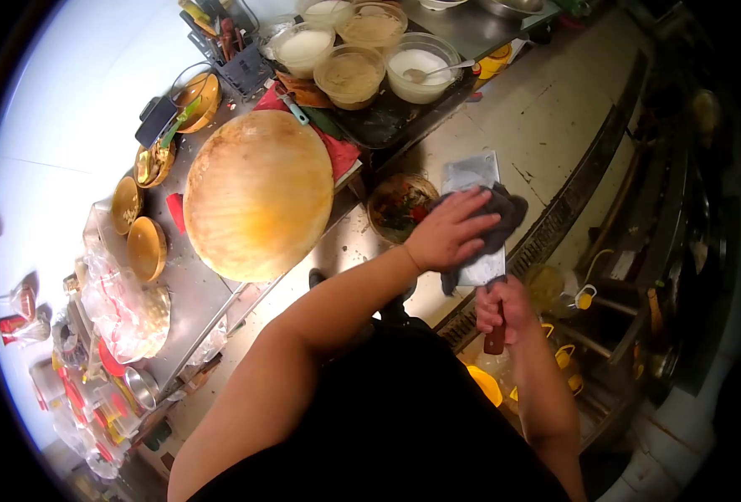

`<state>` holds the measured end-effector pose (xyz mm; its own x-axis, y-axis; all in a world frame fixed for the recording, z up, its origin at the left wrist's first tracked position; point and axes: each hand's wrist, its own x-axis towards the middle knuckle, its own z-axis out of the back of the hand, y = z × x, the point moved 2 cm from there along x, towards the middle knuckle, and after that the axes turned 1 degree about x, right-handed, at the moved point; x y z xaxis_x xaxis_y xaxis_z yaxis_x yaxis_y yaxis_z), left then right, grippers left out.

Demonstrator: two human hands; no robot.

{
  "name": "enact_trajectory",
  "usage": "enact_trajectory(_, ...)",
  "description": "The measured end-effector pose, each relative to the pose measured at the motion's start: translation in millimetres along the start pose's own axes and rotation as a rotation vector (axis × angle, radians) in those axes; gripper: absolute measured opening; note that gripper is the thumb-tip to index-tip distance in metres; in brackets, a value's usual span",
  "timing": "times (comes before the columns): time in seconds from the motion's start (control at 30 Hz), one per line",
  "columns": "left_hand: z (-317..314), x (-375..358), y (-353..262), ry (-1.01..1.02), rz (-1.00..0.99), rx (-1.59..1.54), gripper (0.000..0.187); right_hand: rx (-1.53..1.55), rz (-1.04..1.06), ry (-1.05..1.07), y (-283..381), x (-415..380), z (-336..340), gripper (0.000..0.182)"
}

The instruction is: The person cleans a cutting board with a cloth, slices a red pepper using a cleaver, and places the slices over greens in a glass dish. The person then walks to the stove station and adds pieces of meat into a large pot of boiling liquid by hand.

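Observation:
My right hand [504,308] grips the dark red handle of a broad steel cleaver [471,177], whose blade points away from me over the floor. My left hand [447,231] presses a dark grey cloth [504,219] flat against the middle of the blade. Just left of the blade, below it, stands a round bin [397,206] with vegetable scraps in it. A large round wooden chopping block [257,194] lies bare on the steel counter [188,289] to my left.
Several clear tubs of white and beige powders [350,75] stand on a dark tray at the top. Wooden bowls [146,248], plastic bags and jars line the counter's far side. A floor drain grate [554,230] and low shelves with yellow items lie to my right.

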<state>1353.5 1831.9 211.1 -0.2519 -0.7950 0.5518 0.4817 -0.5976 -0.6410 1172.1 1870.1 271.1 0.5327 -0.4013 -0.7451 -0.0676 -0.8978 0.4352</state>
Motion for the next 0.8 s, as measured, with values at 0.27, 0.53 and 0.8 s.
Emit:
enact_trajectory(0.27,3.9,20.2,42.8,-0.142,0.256,0.018,0.045,-0.045,-0.039,0.046,7.5,-12.5,15.5,0.014)
enact_trajectory(0.53,22.8,3.2,103.5,-0.550,1.437,-1.127,0.041,-0.198,0.127,-0.057,-9.7,-17.4,17.9,0.005)
enact_trajectory(0.8,-10.8,11.6,55.1,-0.779,1.434,-1.162,0.048,-0.356,0.148,-0.188,-19.5,31.9,9.2,0.003)
